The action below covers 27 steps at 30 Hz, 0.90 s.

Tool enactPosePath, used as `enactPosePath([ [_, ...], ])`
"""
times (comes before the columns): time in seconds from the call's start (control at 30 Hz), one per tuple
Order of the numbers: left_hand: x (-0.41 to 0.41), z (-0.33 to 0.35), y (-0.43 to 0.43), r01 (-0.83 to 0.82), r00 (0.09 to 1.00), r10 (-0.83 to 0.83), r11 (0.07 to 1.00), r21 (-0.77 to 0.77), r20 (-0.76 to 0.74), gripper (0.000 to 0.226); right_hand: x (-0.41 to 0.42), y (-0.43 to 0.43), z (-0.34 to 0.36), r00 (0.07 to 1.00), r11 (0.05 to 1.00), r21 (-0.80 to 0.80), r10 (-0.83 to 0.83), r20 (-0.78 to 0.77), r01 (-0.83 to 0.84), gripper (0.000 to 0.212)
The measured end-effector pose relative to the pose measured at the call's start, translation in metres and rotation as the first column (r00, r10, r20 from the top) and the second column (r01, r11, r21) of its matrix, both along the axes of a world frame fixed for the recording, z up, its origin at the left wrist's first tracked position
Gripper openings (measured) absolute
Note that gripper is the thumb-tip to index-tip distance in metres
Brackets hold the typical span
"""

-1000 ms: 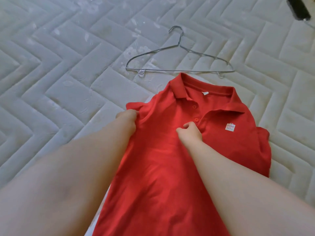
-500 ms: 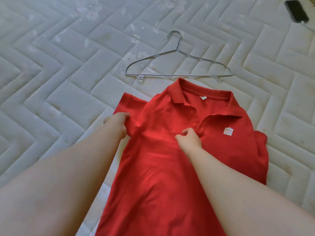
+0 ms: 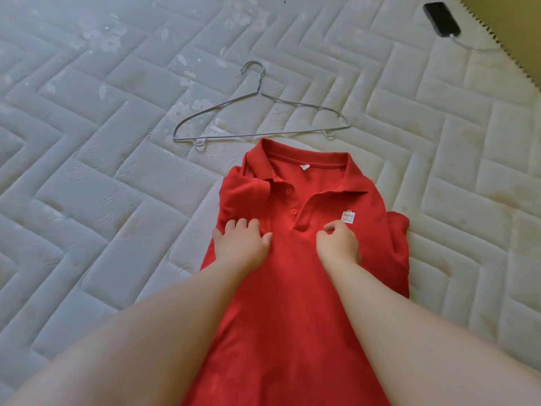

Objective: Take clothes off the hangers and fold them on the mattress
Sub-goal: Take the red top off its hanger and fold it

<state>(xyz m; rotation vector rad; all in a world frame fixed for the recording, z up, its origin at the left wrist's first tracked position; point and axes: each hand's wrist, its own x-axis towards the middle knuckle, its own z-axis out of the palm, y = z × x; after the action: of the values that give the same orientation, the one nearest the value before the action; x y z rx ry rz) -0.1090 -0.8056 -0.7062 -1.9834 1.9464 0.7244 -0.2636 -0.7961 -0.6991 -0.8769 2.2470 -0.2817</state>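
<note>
Pressing my left hand flat, fingers spread, on the red shirt, I hold down its sleeve, which lies folded in over the front. My right hand rests apart from it on the chest just below the small white logo, fingers curled; I cannot tell whether they pinch cloth. The shirt lies face up on the quilted mattress, collar away from me. A bare wire hanger lies just beyond the collar. A phone on its cable lies far right.
</note>
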Motion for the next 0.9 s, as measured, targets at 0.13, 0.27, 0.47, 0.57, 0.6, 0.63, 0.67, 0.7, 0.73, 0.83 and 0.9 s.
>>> enactPosePath([
  [0.13, -0.012, 0.002, -0.016, -0.101, 0.995, 0.092, 0.929, -0.356, -0.042, 0.046, -0.043, 0.013, 0.003, 0.952, 0.979, -0.038, -0.205, -0.225, 0.202, 0.033],
  [0.27, -0.032, -0.009, -0.036, 0.079, 0.995, -0.072, 0.991, -0.108, 0.067, 0.046, -0.073, 0.017, -0.003, 0.843, 0.865, -0.125, -0.502, -0.191, 0.486, 0.044],
  [0.47, -0.083, -0.021, -0.029, 0.170, 0.980, -0.155, 0.979, 0.110, -0.128, 0.067, -0.096, 0.020, -0.025, 0.690, 0.689, -0.070, -0.707, 0.155, 0.722, 0.032],
  [0.57, -0.094, -0.021, -0.030, 0.240, 0.971, -0.228, 0.939, 0.246, -0.074, 0.074, -0.096, 0.016, -0.027, 0.602, 0.714, 0.136, -0.664, 0.442, 0.687, 0.033],
  [0.6, -0.095, -0.021, -0.032, 0.235, 0.972, -0.227, 0.938, 0.255, -0.063, 0.074, -0.097, 0.015, -0.027, 0.558, 0.712, 0.176, -0.658, 0.506, 0.680, 0.030],
  [0.63, -0.095, -0.021, -0.033, 0.224, 0.975, -0.214, 0.941, 0.252, -0.068, 0.073, -0.097, 0.015, -0.026, 0.528, 0.706, 0.187, -0.654, 0.541, 0.683, 0.026],
  [0.67, -0.095, -0.020, -0.034, 0.210, 0.977, -0.196, 0.949, 0.237, -0.081, 0.071, -0.099, 0.015, -0.026, 0.543, 0.709, 0.160, -0.646, 0.537, 0.686, 0.022],
  [0.7, -0.095, -0.020, -0.034, 0.196, 0.979, -0.179, 0.956, 0.217, -0.097, 0.069, -0.101, 0.015, -0.025, 0.594, 0.714, 0.103, -0.645, 0.481, 0.692, 0.019],
  [0.73, -0.094, -0.019, -0.034, 0.178, 0.981, -0.158, 0.964, 0.196, -0.113, 0.067, -0.103, 0.015, -0.024, 0.640, 0.709, 0.025, -0.651, 0.408, 0.705, 0.014],
  [0.83, -0.097, -0.012, -0.031, 0.054, 0.987, -0.032, 0.989, 0.136, -0.156, 0.066, -0.113, 0.018, -0.002, 0.637, 0.605, -0.200, -0.730, 0.247, 0.771, 0.008],
  [0.9, -0.101, -0.002, -0.029, -0.023, 0.985, 0.035, 0.997, 0.071, -0.171, 0.064, -0.125, 0.020, 0.017, 0.650, 0.606, -0.299, -0.757, 0.067, 0.737, 0.015],
])
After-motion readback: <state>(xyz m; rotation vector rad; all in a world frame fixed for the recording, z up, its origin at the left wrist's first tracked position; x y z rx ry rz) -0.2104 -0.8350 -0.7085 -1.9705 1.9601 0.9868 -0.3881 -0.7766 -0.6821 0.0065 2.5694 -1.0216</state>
